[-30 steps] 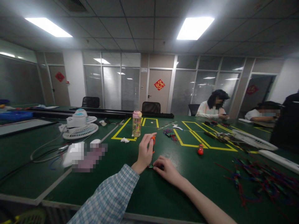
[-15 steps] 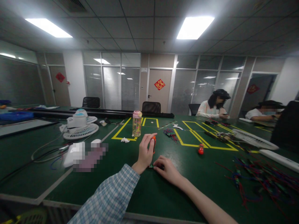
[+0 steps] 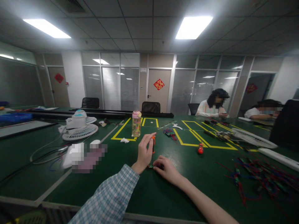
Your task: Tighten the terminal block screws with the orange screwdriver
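Note:
My left hand (image 3: pixel 144 153) is wrapped round the orange-and-black handle of a screwdriver (image 3: pixel 153 145), held upright with its thin shaft pointing down. The shaft's tip meets a small green circuit board (image 3: pixel 150 166) lying on the table. My right hand (image 3: pixel 166 168) rests low beside it, thumb and fingers pinched at the board's right edge. Those fingers cover part of the board, and its details are too small to make out.
A pink-lidded bottle (image 3: pixel 136 123) stands beyond my hands on the green table (image 3: pixel 163 199). Left are a white fan (image 3: pixel 80 126) and a blurred-out phone-like patch. Right are a red object (image 3: pixel 200 148), tangled wired boards (image 3: pixel 259 177) and a white power strip (image 3: pixel 279 159). Two people sit at the far right.
Both hands keep almost the same place, with the screwdriver still upright on the board. The whole view has shifted very slightly.

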Available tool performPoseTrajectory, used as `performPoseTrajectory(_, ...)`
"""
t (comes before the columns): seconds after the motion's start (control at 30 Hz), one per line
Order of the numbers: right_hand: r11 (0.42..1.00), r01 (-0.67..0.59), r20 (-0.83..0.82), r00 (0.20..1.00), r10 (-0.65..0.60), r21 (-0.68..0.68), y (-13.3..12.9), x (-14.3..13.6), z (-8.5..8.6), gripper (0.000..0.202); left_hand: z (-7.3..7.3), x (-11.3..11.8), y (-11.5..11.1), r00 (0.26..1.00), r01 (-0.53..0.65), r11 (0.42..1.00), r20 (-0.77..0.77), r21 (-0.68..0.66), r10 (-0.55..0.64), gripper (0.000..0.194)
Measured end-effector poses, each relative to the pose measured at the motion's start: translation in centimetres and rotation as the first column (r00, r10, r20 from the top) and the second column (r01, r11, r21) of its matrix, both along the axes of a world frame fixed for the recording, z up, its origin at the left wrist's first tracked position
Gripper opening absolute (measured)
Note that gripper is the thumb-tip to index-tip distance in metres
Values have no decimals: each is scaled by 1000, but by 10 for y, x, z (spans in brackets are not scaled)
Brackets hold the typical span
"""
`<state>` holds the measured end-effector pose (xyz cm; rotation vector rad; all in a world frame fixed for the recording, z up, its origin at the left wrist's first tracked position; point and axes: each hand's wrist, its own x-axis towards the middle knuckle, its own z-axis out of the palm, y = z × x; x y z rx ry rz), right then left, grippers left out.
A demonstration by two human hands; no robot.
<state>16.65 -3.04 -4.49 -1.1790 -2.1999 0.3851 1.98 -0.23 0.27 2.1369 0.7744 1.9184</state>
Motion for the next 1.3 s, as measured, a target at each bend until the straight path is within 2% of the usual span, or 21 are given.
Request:
performPoseTrajectory(0.27,1000,18,0,1000,-18,-24,-1,-1,2,14,0,1,1,996,-88,996,14,24,88,18)
performPoseTrajectory(0.53,1000,16,-5,1000,-16,-13,-1,0,2,12,0,0,-1,1000,-15,1000,5,-11,15,31)
performPoseTrajectory(0.8,1000,11,-1,1000,-11,-2,2,1,-3,13,0,2,1,993,-119,993,8,-8,119,21)
performPoseTrajectory(1.03,1000,19,6,1000,-19,-6,-1,-1,1,12,1,0,-2,1000,-19,999,2,-41,20,30)
performPoseTrajectory(1.3,1000,21,2,1000,-21,-2,2,1,-1,13,1,1,-1,996,-84,996,8,20,84,20)
